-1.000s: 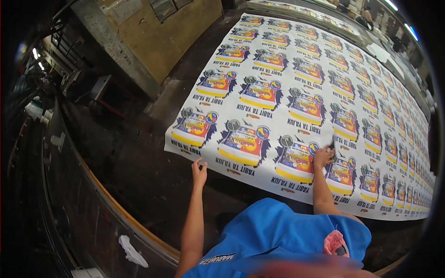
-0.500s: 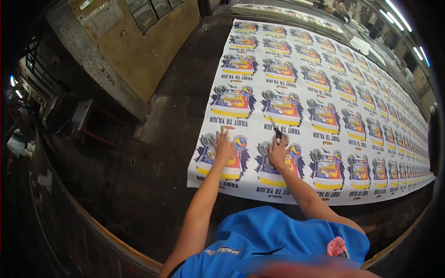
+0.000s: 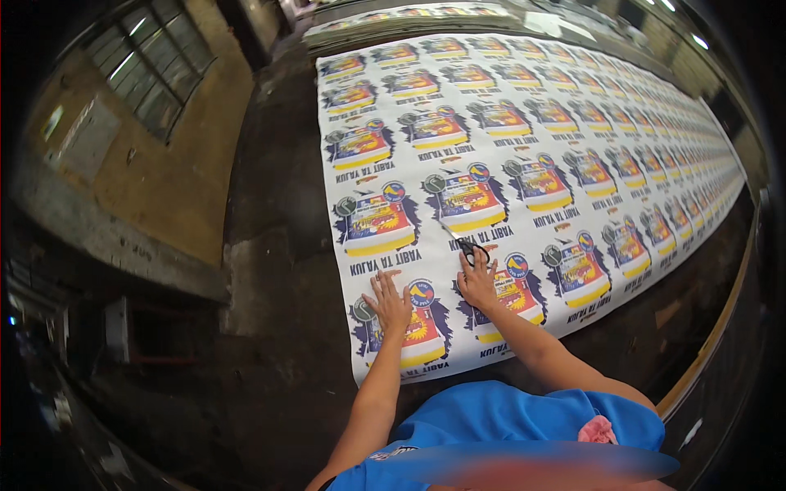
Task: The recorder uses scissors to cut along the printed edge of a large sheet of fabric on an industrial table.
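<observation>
A broad white printed sheet (image 3: 426, 262) lies spread before me, covered in rows of one repeated colourful design. My left hand (image 3: 391, 306) rests flat on its near left part, fingers spread, holding nothing. To its right, my right hand (image 3: 480, 284) lies palm down on the sheet with its fingers stretched out. Its fingertips touch the black handle loops of a pair of scissors (image 3: 471, 248). The scissors lie on the sheet, their blades pointing away and to the left. I see no grip around the handles.
A long stack of printed sheets (image 3: 409, 21) lies beyond the far edge. White papers (image 3: 558, 26) are at the back right. Along the left runs a wall with a barred window (image 3: 147, 61), and a dark floor (image 3: 274, 204) lies between wall and sheet. A wooden edge (image 3: 711, 344) borders the right.
The view has turned to the right, so the sheet appears rotated and further left. Both hands stay on the sheet, and the scissors keep about the same place on it.
</observation>
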